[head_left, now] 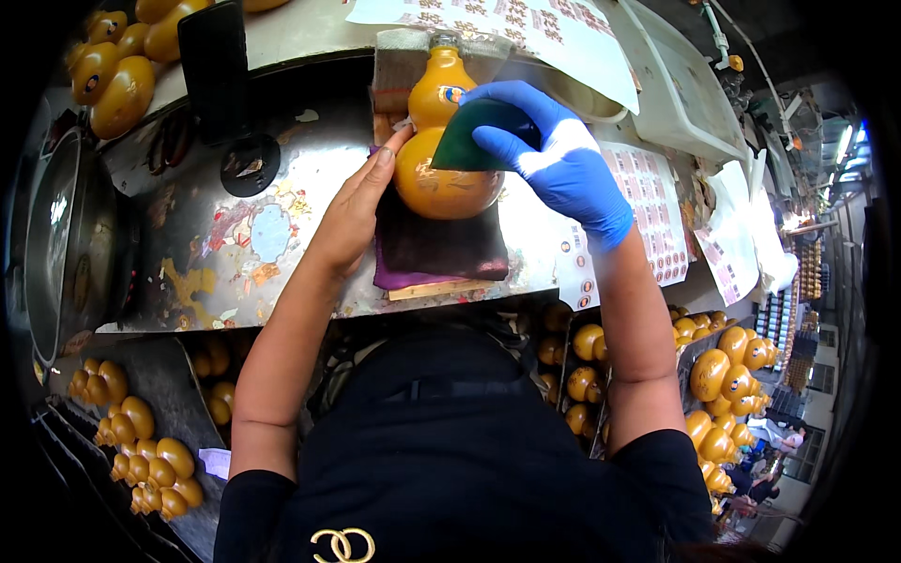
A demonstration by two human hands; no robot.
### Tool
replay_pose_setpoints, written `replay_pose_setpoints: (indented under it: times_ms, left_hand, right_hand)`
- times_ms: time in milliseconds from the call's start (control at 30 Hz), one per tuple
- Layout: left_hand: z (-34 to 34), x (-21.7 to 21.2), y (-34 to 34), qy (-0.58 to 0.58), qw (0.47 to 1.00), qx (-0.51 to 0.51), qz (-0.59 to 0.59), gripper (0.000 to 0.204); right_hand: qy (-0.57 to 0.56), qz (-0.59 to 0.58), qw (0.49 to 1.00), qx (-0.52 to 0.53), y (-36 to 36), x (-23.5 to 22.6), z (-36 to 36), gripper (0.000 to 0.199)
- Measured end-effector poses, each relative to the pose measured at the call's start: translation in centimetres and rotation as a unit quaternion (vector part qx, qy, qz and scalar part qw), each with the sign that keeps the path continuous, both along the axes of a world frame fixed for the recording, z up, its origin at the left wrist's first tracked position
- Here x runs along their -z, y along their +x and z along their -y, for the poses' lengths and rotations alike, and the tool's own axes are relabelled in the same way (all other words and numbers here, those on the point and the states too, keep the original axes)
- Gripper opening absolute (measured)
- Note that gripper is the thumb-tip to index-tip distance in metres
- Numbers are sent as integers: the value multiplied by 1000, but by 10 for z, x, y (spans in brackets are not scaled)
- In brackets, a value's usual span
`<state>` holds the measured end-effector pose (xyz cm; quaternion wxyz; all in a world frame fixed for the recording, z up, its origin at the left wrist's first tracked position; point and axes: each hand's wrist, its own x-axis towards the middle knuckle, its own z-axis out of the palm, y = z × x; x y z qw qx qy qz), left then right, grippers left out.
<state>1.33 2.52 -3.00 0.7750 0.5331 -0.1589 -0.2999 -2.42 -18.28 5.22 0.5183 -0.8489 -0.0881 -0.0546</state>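
A glossy amber gourd-shaped bottle (449, 194) lies on a dark cloth pad (450, 249), its clear-capped neck pointing away from me. My bare left hand (358, 208) holds the bottle's left side, thumb and forefinger near its waist; the other fingers are partly hidden. In a blue glove, my right hand (571, 164) pinches a dark green flat scraper (466, 141) between thumb and fingers. The scraper's edge lies against the lower bulb and covers part of it. A small dark round label (451, 95) shows on the upper bulb.
Printed label sheets (648, 206) lie to the right, near a white plastic bin (676, 84). A metal bowl (70, 249) stands at the left edge. A black phone-like panel (213, 70) rises at back left. More gourd bottles (122, 94) sit around the bench.
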Motion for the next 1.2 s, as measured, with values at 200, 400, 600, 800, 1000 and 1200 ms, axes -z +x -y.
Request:
replay_pose_setpoints:
  times_ms: [200, 400, 600, 800, 1000, 1200]
  left_hand:
    - [0, 6, -2, -6, 999, -33, -4, 53]
    - [4, -5, -7, 1, 997, -47, -57, 53]
    - [9, -4, -5, 31, 997, -55, 43, 64]
    - [30, -6, -7, 109, 980, -109, 123, 72]
    - [32, -11, -8, 113, 985, -111, 71, 64]
    - [26, -6, -11, 102, 982, -108, 116, 70]
  right_hand:
    - [-139, 60, 984, -92, 12, -30, -8, 28]
    - [-190, 60, 972, -121, 38, -25, -10, 28]
    - [-95, 141, 985, 6, 26, -11, -12, 30]
    - [100, -7, 985, 139, -31, 19, -9, 37]
    - [210, -2, 951, 227, -26, 72, 8, 35]
    - [251, 48, 930, 266, -40, 56, -17, 35]
